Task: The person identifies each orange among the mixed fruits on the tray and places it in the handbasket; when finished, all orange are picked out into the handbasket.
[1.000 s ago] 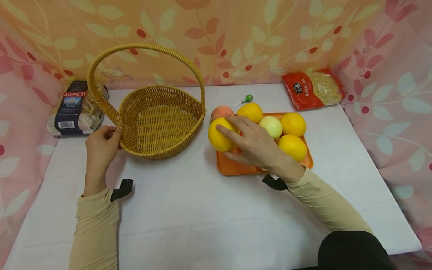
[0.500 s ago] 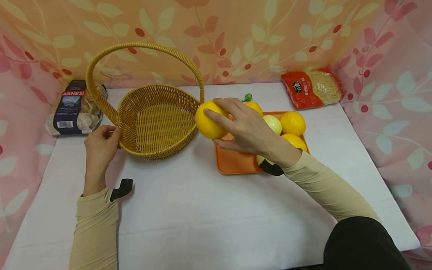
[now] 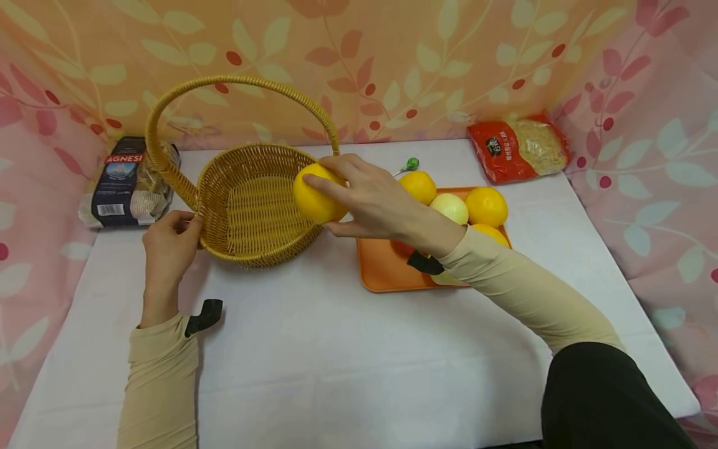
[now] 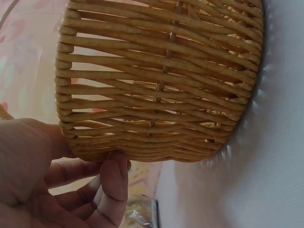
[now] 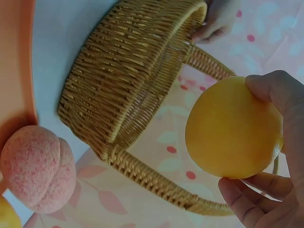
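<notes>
Your right hand grasps a yellow fruit, thumb on one side and fingers curled round the other; the fruit is held up off the table, and in the head view it covers part of the right rim of the wicker basket; your left hand pinches that basket's rim on the left, near the foot of its handle; just behind your left hand lies a packet whose label reads "AGNESI" in white capitals on red, with a round blue picture under the name and a barcode lower down on the dark band; at the back right, a red bag with a clear window carries a dark emblem and white Chinese characters, too small to read surely; between them, an orange tray bears more yellow fruits and a pale green fruit, partly hidden by your right arm; a pink peach shows at its edge in the right wrist view, and a green lollipop lies behind it.
</notes>
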